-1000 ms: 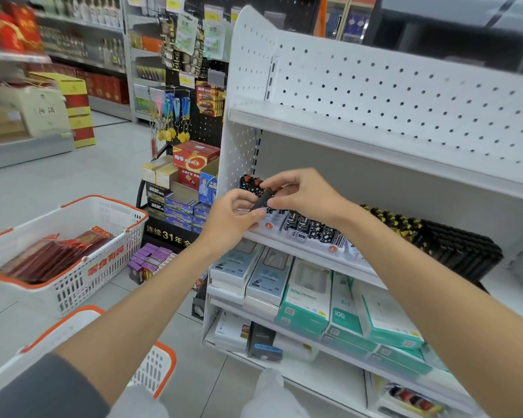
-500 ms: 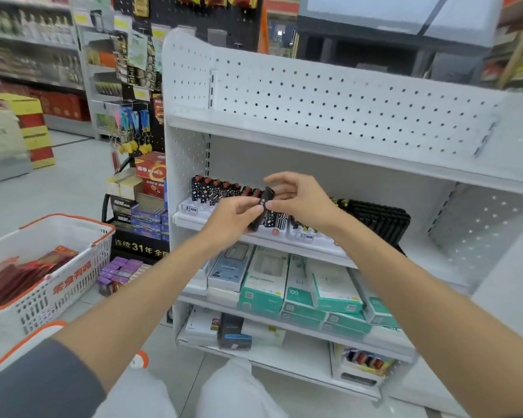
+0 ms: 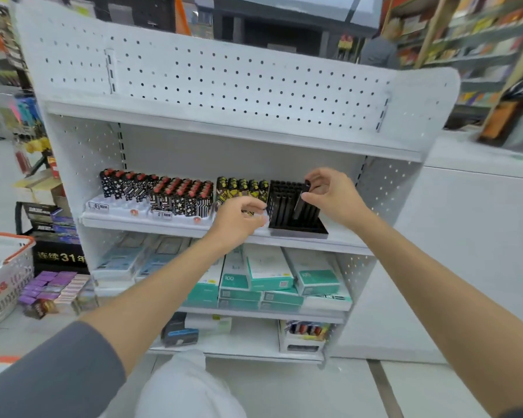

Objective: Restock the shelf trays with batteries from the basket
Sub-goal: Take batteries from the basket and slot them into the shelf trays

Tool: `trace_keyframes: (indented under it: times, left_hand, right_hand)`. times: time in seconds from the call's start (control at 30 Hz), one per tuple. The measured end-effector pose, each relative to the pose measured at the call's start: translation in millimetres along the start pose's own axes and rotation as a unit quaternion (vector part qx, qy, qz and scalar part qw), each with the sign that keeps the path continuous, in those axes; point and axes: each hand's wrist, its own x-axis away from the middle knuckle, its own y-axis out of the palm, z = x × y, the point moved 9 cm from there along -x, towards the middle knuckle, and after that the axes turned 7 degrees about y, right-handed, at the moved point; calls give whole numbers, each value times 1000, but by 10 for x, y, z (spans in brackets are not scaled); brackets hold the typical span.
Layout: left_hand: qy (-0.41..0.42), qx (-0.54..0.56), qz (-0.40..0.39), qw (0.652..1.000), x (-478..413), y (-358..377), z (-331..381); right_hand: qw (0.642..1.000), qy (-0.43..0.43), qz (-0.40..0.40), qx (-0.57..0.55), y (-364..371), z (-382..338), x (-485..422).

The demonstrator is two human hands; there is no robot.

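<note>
My right hand [image 3: 329,191] pinches a slim black battery [image 3: 302,197] and holds it tilted over the black tray [image 3: 296,229] at the right of the middle shelf. That tray holds several upright black pieces. My left hand [image 3: 242,217] hovers just left of the tray with fingers loosely curled and nothing visible in them. Further left on the same shelf stand white trays [image 3: 115,206] with red-capped patterned pieces [image 3: 181,196] and a row of yellow-and-black ones [image 3: 242,188]. A white basket with an orange rim [image 3: 6,267] sits on the floor at the far left.
The white shelf unit [image 3: 224,140] has a pegboard back and an upper shelf just above my hands. Teal and white boxes [image 3: 269,276] fill the lower shelf. Small purple boxes [image 3: 52,285] lie on the floor by the basket. A white counter [image 3: 480,221] stands at the right.
Both hands moved right along the middle shelf, from the red-capped trays to the black tray. The black piece passed fully into my right hand; my left hand let go.
</note>
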Motion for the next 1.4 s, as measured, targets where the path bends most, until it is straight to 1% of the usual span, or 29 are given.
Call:
trace_keyframes:
  times: [0.07, 0.17, 0.27, 0.53, 0.7, 0.9, 1.03, 1.23, 1.3, 1.4]
  left_hand:
    - [3, -8, 1, 1000, -38, 77, -77]
    - [-1, -14, 6, 1000, -89, 117, -182]
    - [2, -9, 9, 1000, -116, 125, -223]
    - [-3, 16, 16, 1000, -84, 131, -266]
    - [-15, 26, 12, 999, -68, 111, -298]
    - [-21, 43, 6, 999, -54, 82, -320]
    - [-23, 58, 5, 998, -54, 82, -307]
    - [-17, 62, 9, 998, -46, 65, -268]
    - [-7, 59, 11, 998, -36, 31, -201]
    - [0, 33, 18, 999, 29, -105, -125]
  right_hand:
    - [1000, 15, 9, 17, 14, 152, -13]
    - [999, 23, 18, 14, 65, 244, -37]
    - [1000, 19, 8, 23, 164, 267, -53]
    - [999, 6, 22, 32, 240, 212, -70]
    - [995, -21, 1, 96, 322, 80, -76]
    - [996, 2, 6, 89, 305, 91, -103]
    - [999, 40, -14, 20, 318, 160, -84]
    - [997, 31, -24, 68, 351, 146, -76]
    - [997, 17, -3, 81, 319, 102, -48]
    - [989, -31, 70, 125, 234, -56, 71]
